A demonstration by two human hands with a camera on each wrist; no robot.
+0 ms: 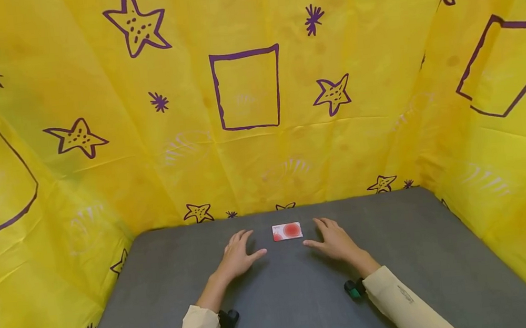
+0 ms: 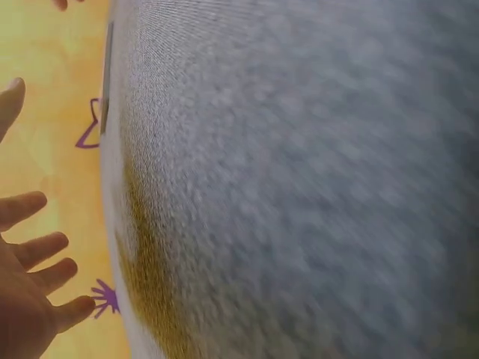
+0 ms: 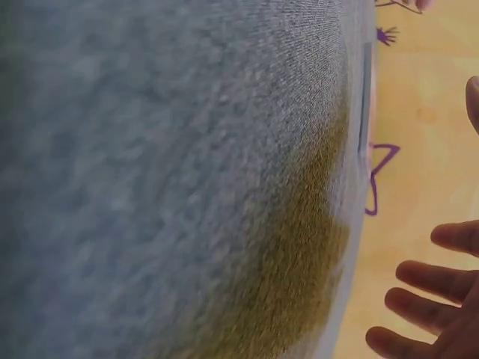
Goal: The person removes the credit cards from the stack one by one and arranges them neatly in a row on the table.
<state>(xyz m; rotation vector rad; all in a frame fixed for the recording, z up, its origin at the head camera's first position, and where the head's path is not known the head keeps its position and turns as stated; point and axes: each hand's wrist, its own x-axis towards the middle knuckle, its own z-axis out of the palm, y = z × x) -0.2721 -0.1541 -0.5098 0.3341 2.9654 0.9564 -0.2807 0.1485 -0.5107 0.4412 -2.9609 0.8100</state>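
A small flat rectangular white pack or card with red circles (image 1: 287, 231) lies near the far side of the grey table; its exact kind cannot be told. To its left is my left hand (image 1: 237, 255), thumb apart from the fingers, holding nothing. My right hand (image 1: 336, 241) is on the other side, thumb and fingers likewise spread and bare. Neither hand touches the flat thing. The left wrist view shows the extended left fingers (image 2: 54, 275) and the thing's thin edge (image 2: 106, 82). Right fingers (image 3: 430, 307) appear straight in the right wrist view.
The grey tabletop (image 1: 282, 310) stretches beneath both forearms. Yellow cloth (image 1: 254, 175) with purple stars and squares hangs behind the table and along both sides. Each wrist carries a small dark camera, such as the one on the right wrist (image 1: 355, 289).
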